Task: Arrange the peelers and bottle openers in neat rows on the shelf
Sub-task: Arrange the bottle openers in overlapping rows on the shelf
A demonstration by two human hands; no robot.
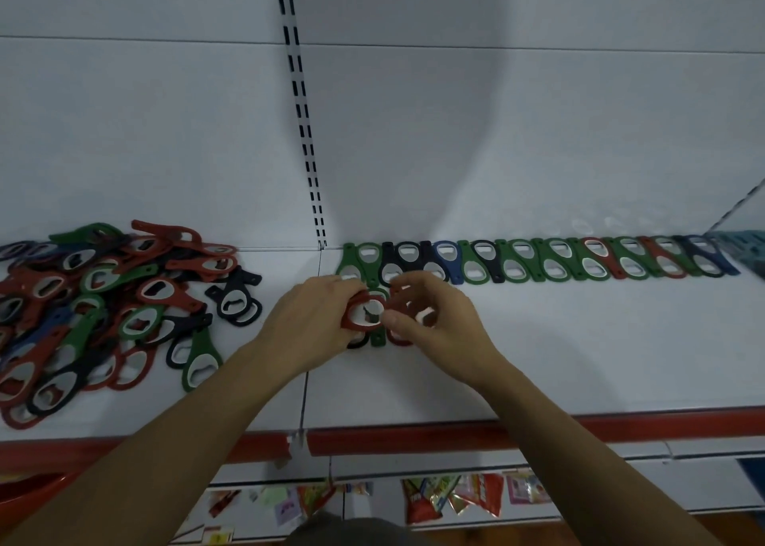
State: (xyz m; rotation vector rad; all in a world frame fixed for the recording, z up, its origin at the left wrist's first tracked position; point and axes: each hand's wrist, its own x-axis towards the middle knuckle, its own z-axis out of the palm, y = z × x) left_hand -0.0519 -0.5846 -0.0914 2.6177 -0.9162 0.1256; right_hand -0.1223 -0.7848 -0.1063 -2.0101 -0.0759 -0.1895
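Observation:
A loose heap of red, green, black and blue bottle openers (103,309) lies on the left of the white shelf (579,359). Along the back wall on the right runs a neat row of openers (538,260), alternating heads and handles. In front of that row's left end, my left hand (318,322) grips a small bunch of openers, a red one (364,311) on top with green and black ones beneath. My right hand (434,317) pinches another red opener (403,301) beside the bunch. No peelers are recognisable.
A slotted upright (302,106) runs down the back panel between the two shelf bays. The shelf's front edge carries a red strip (538,429). Packets of snacks (455,496) hang on the level below. Bare shelf surface lies to the right of my hands.

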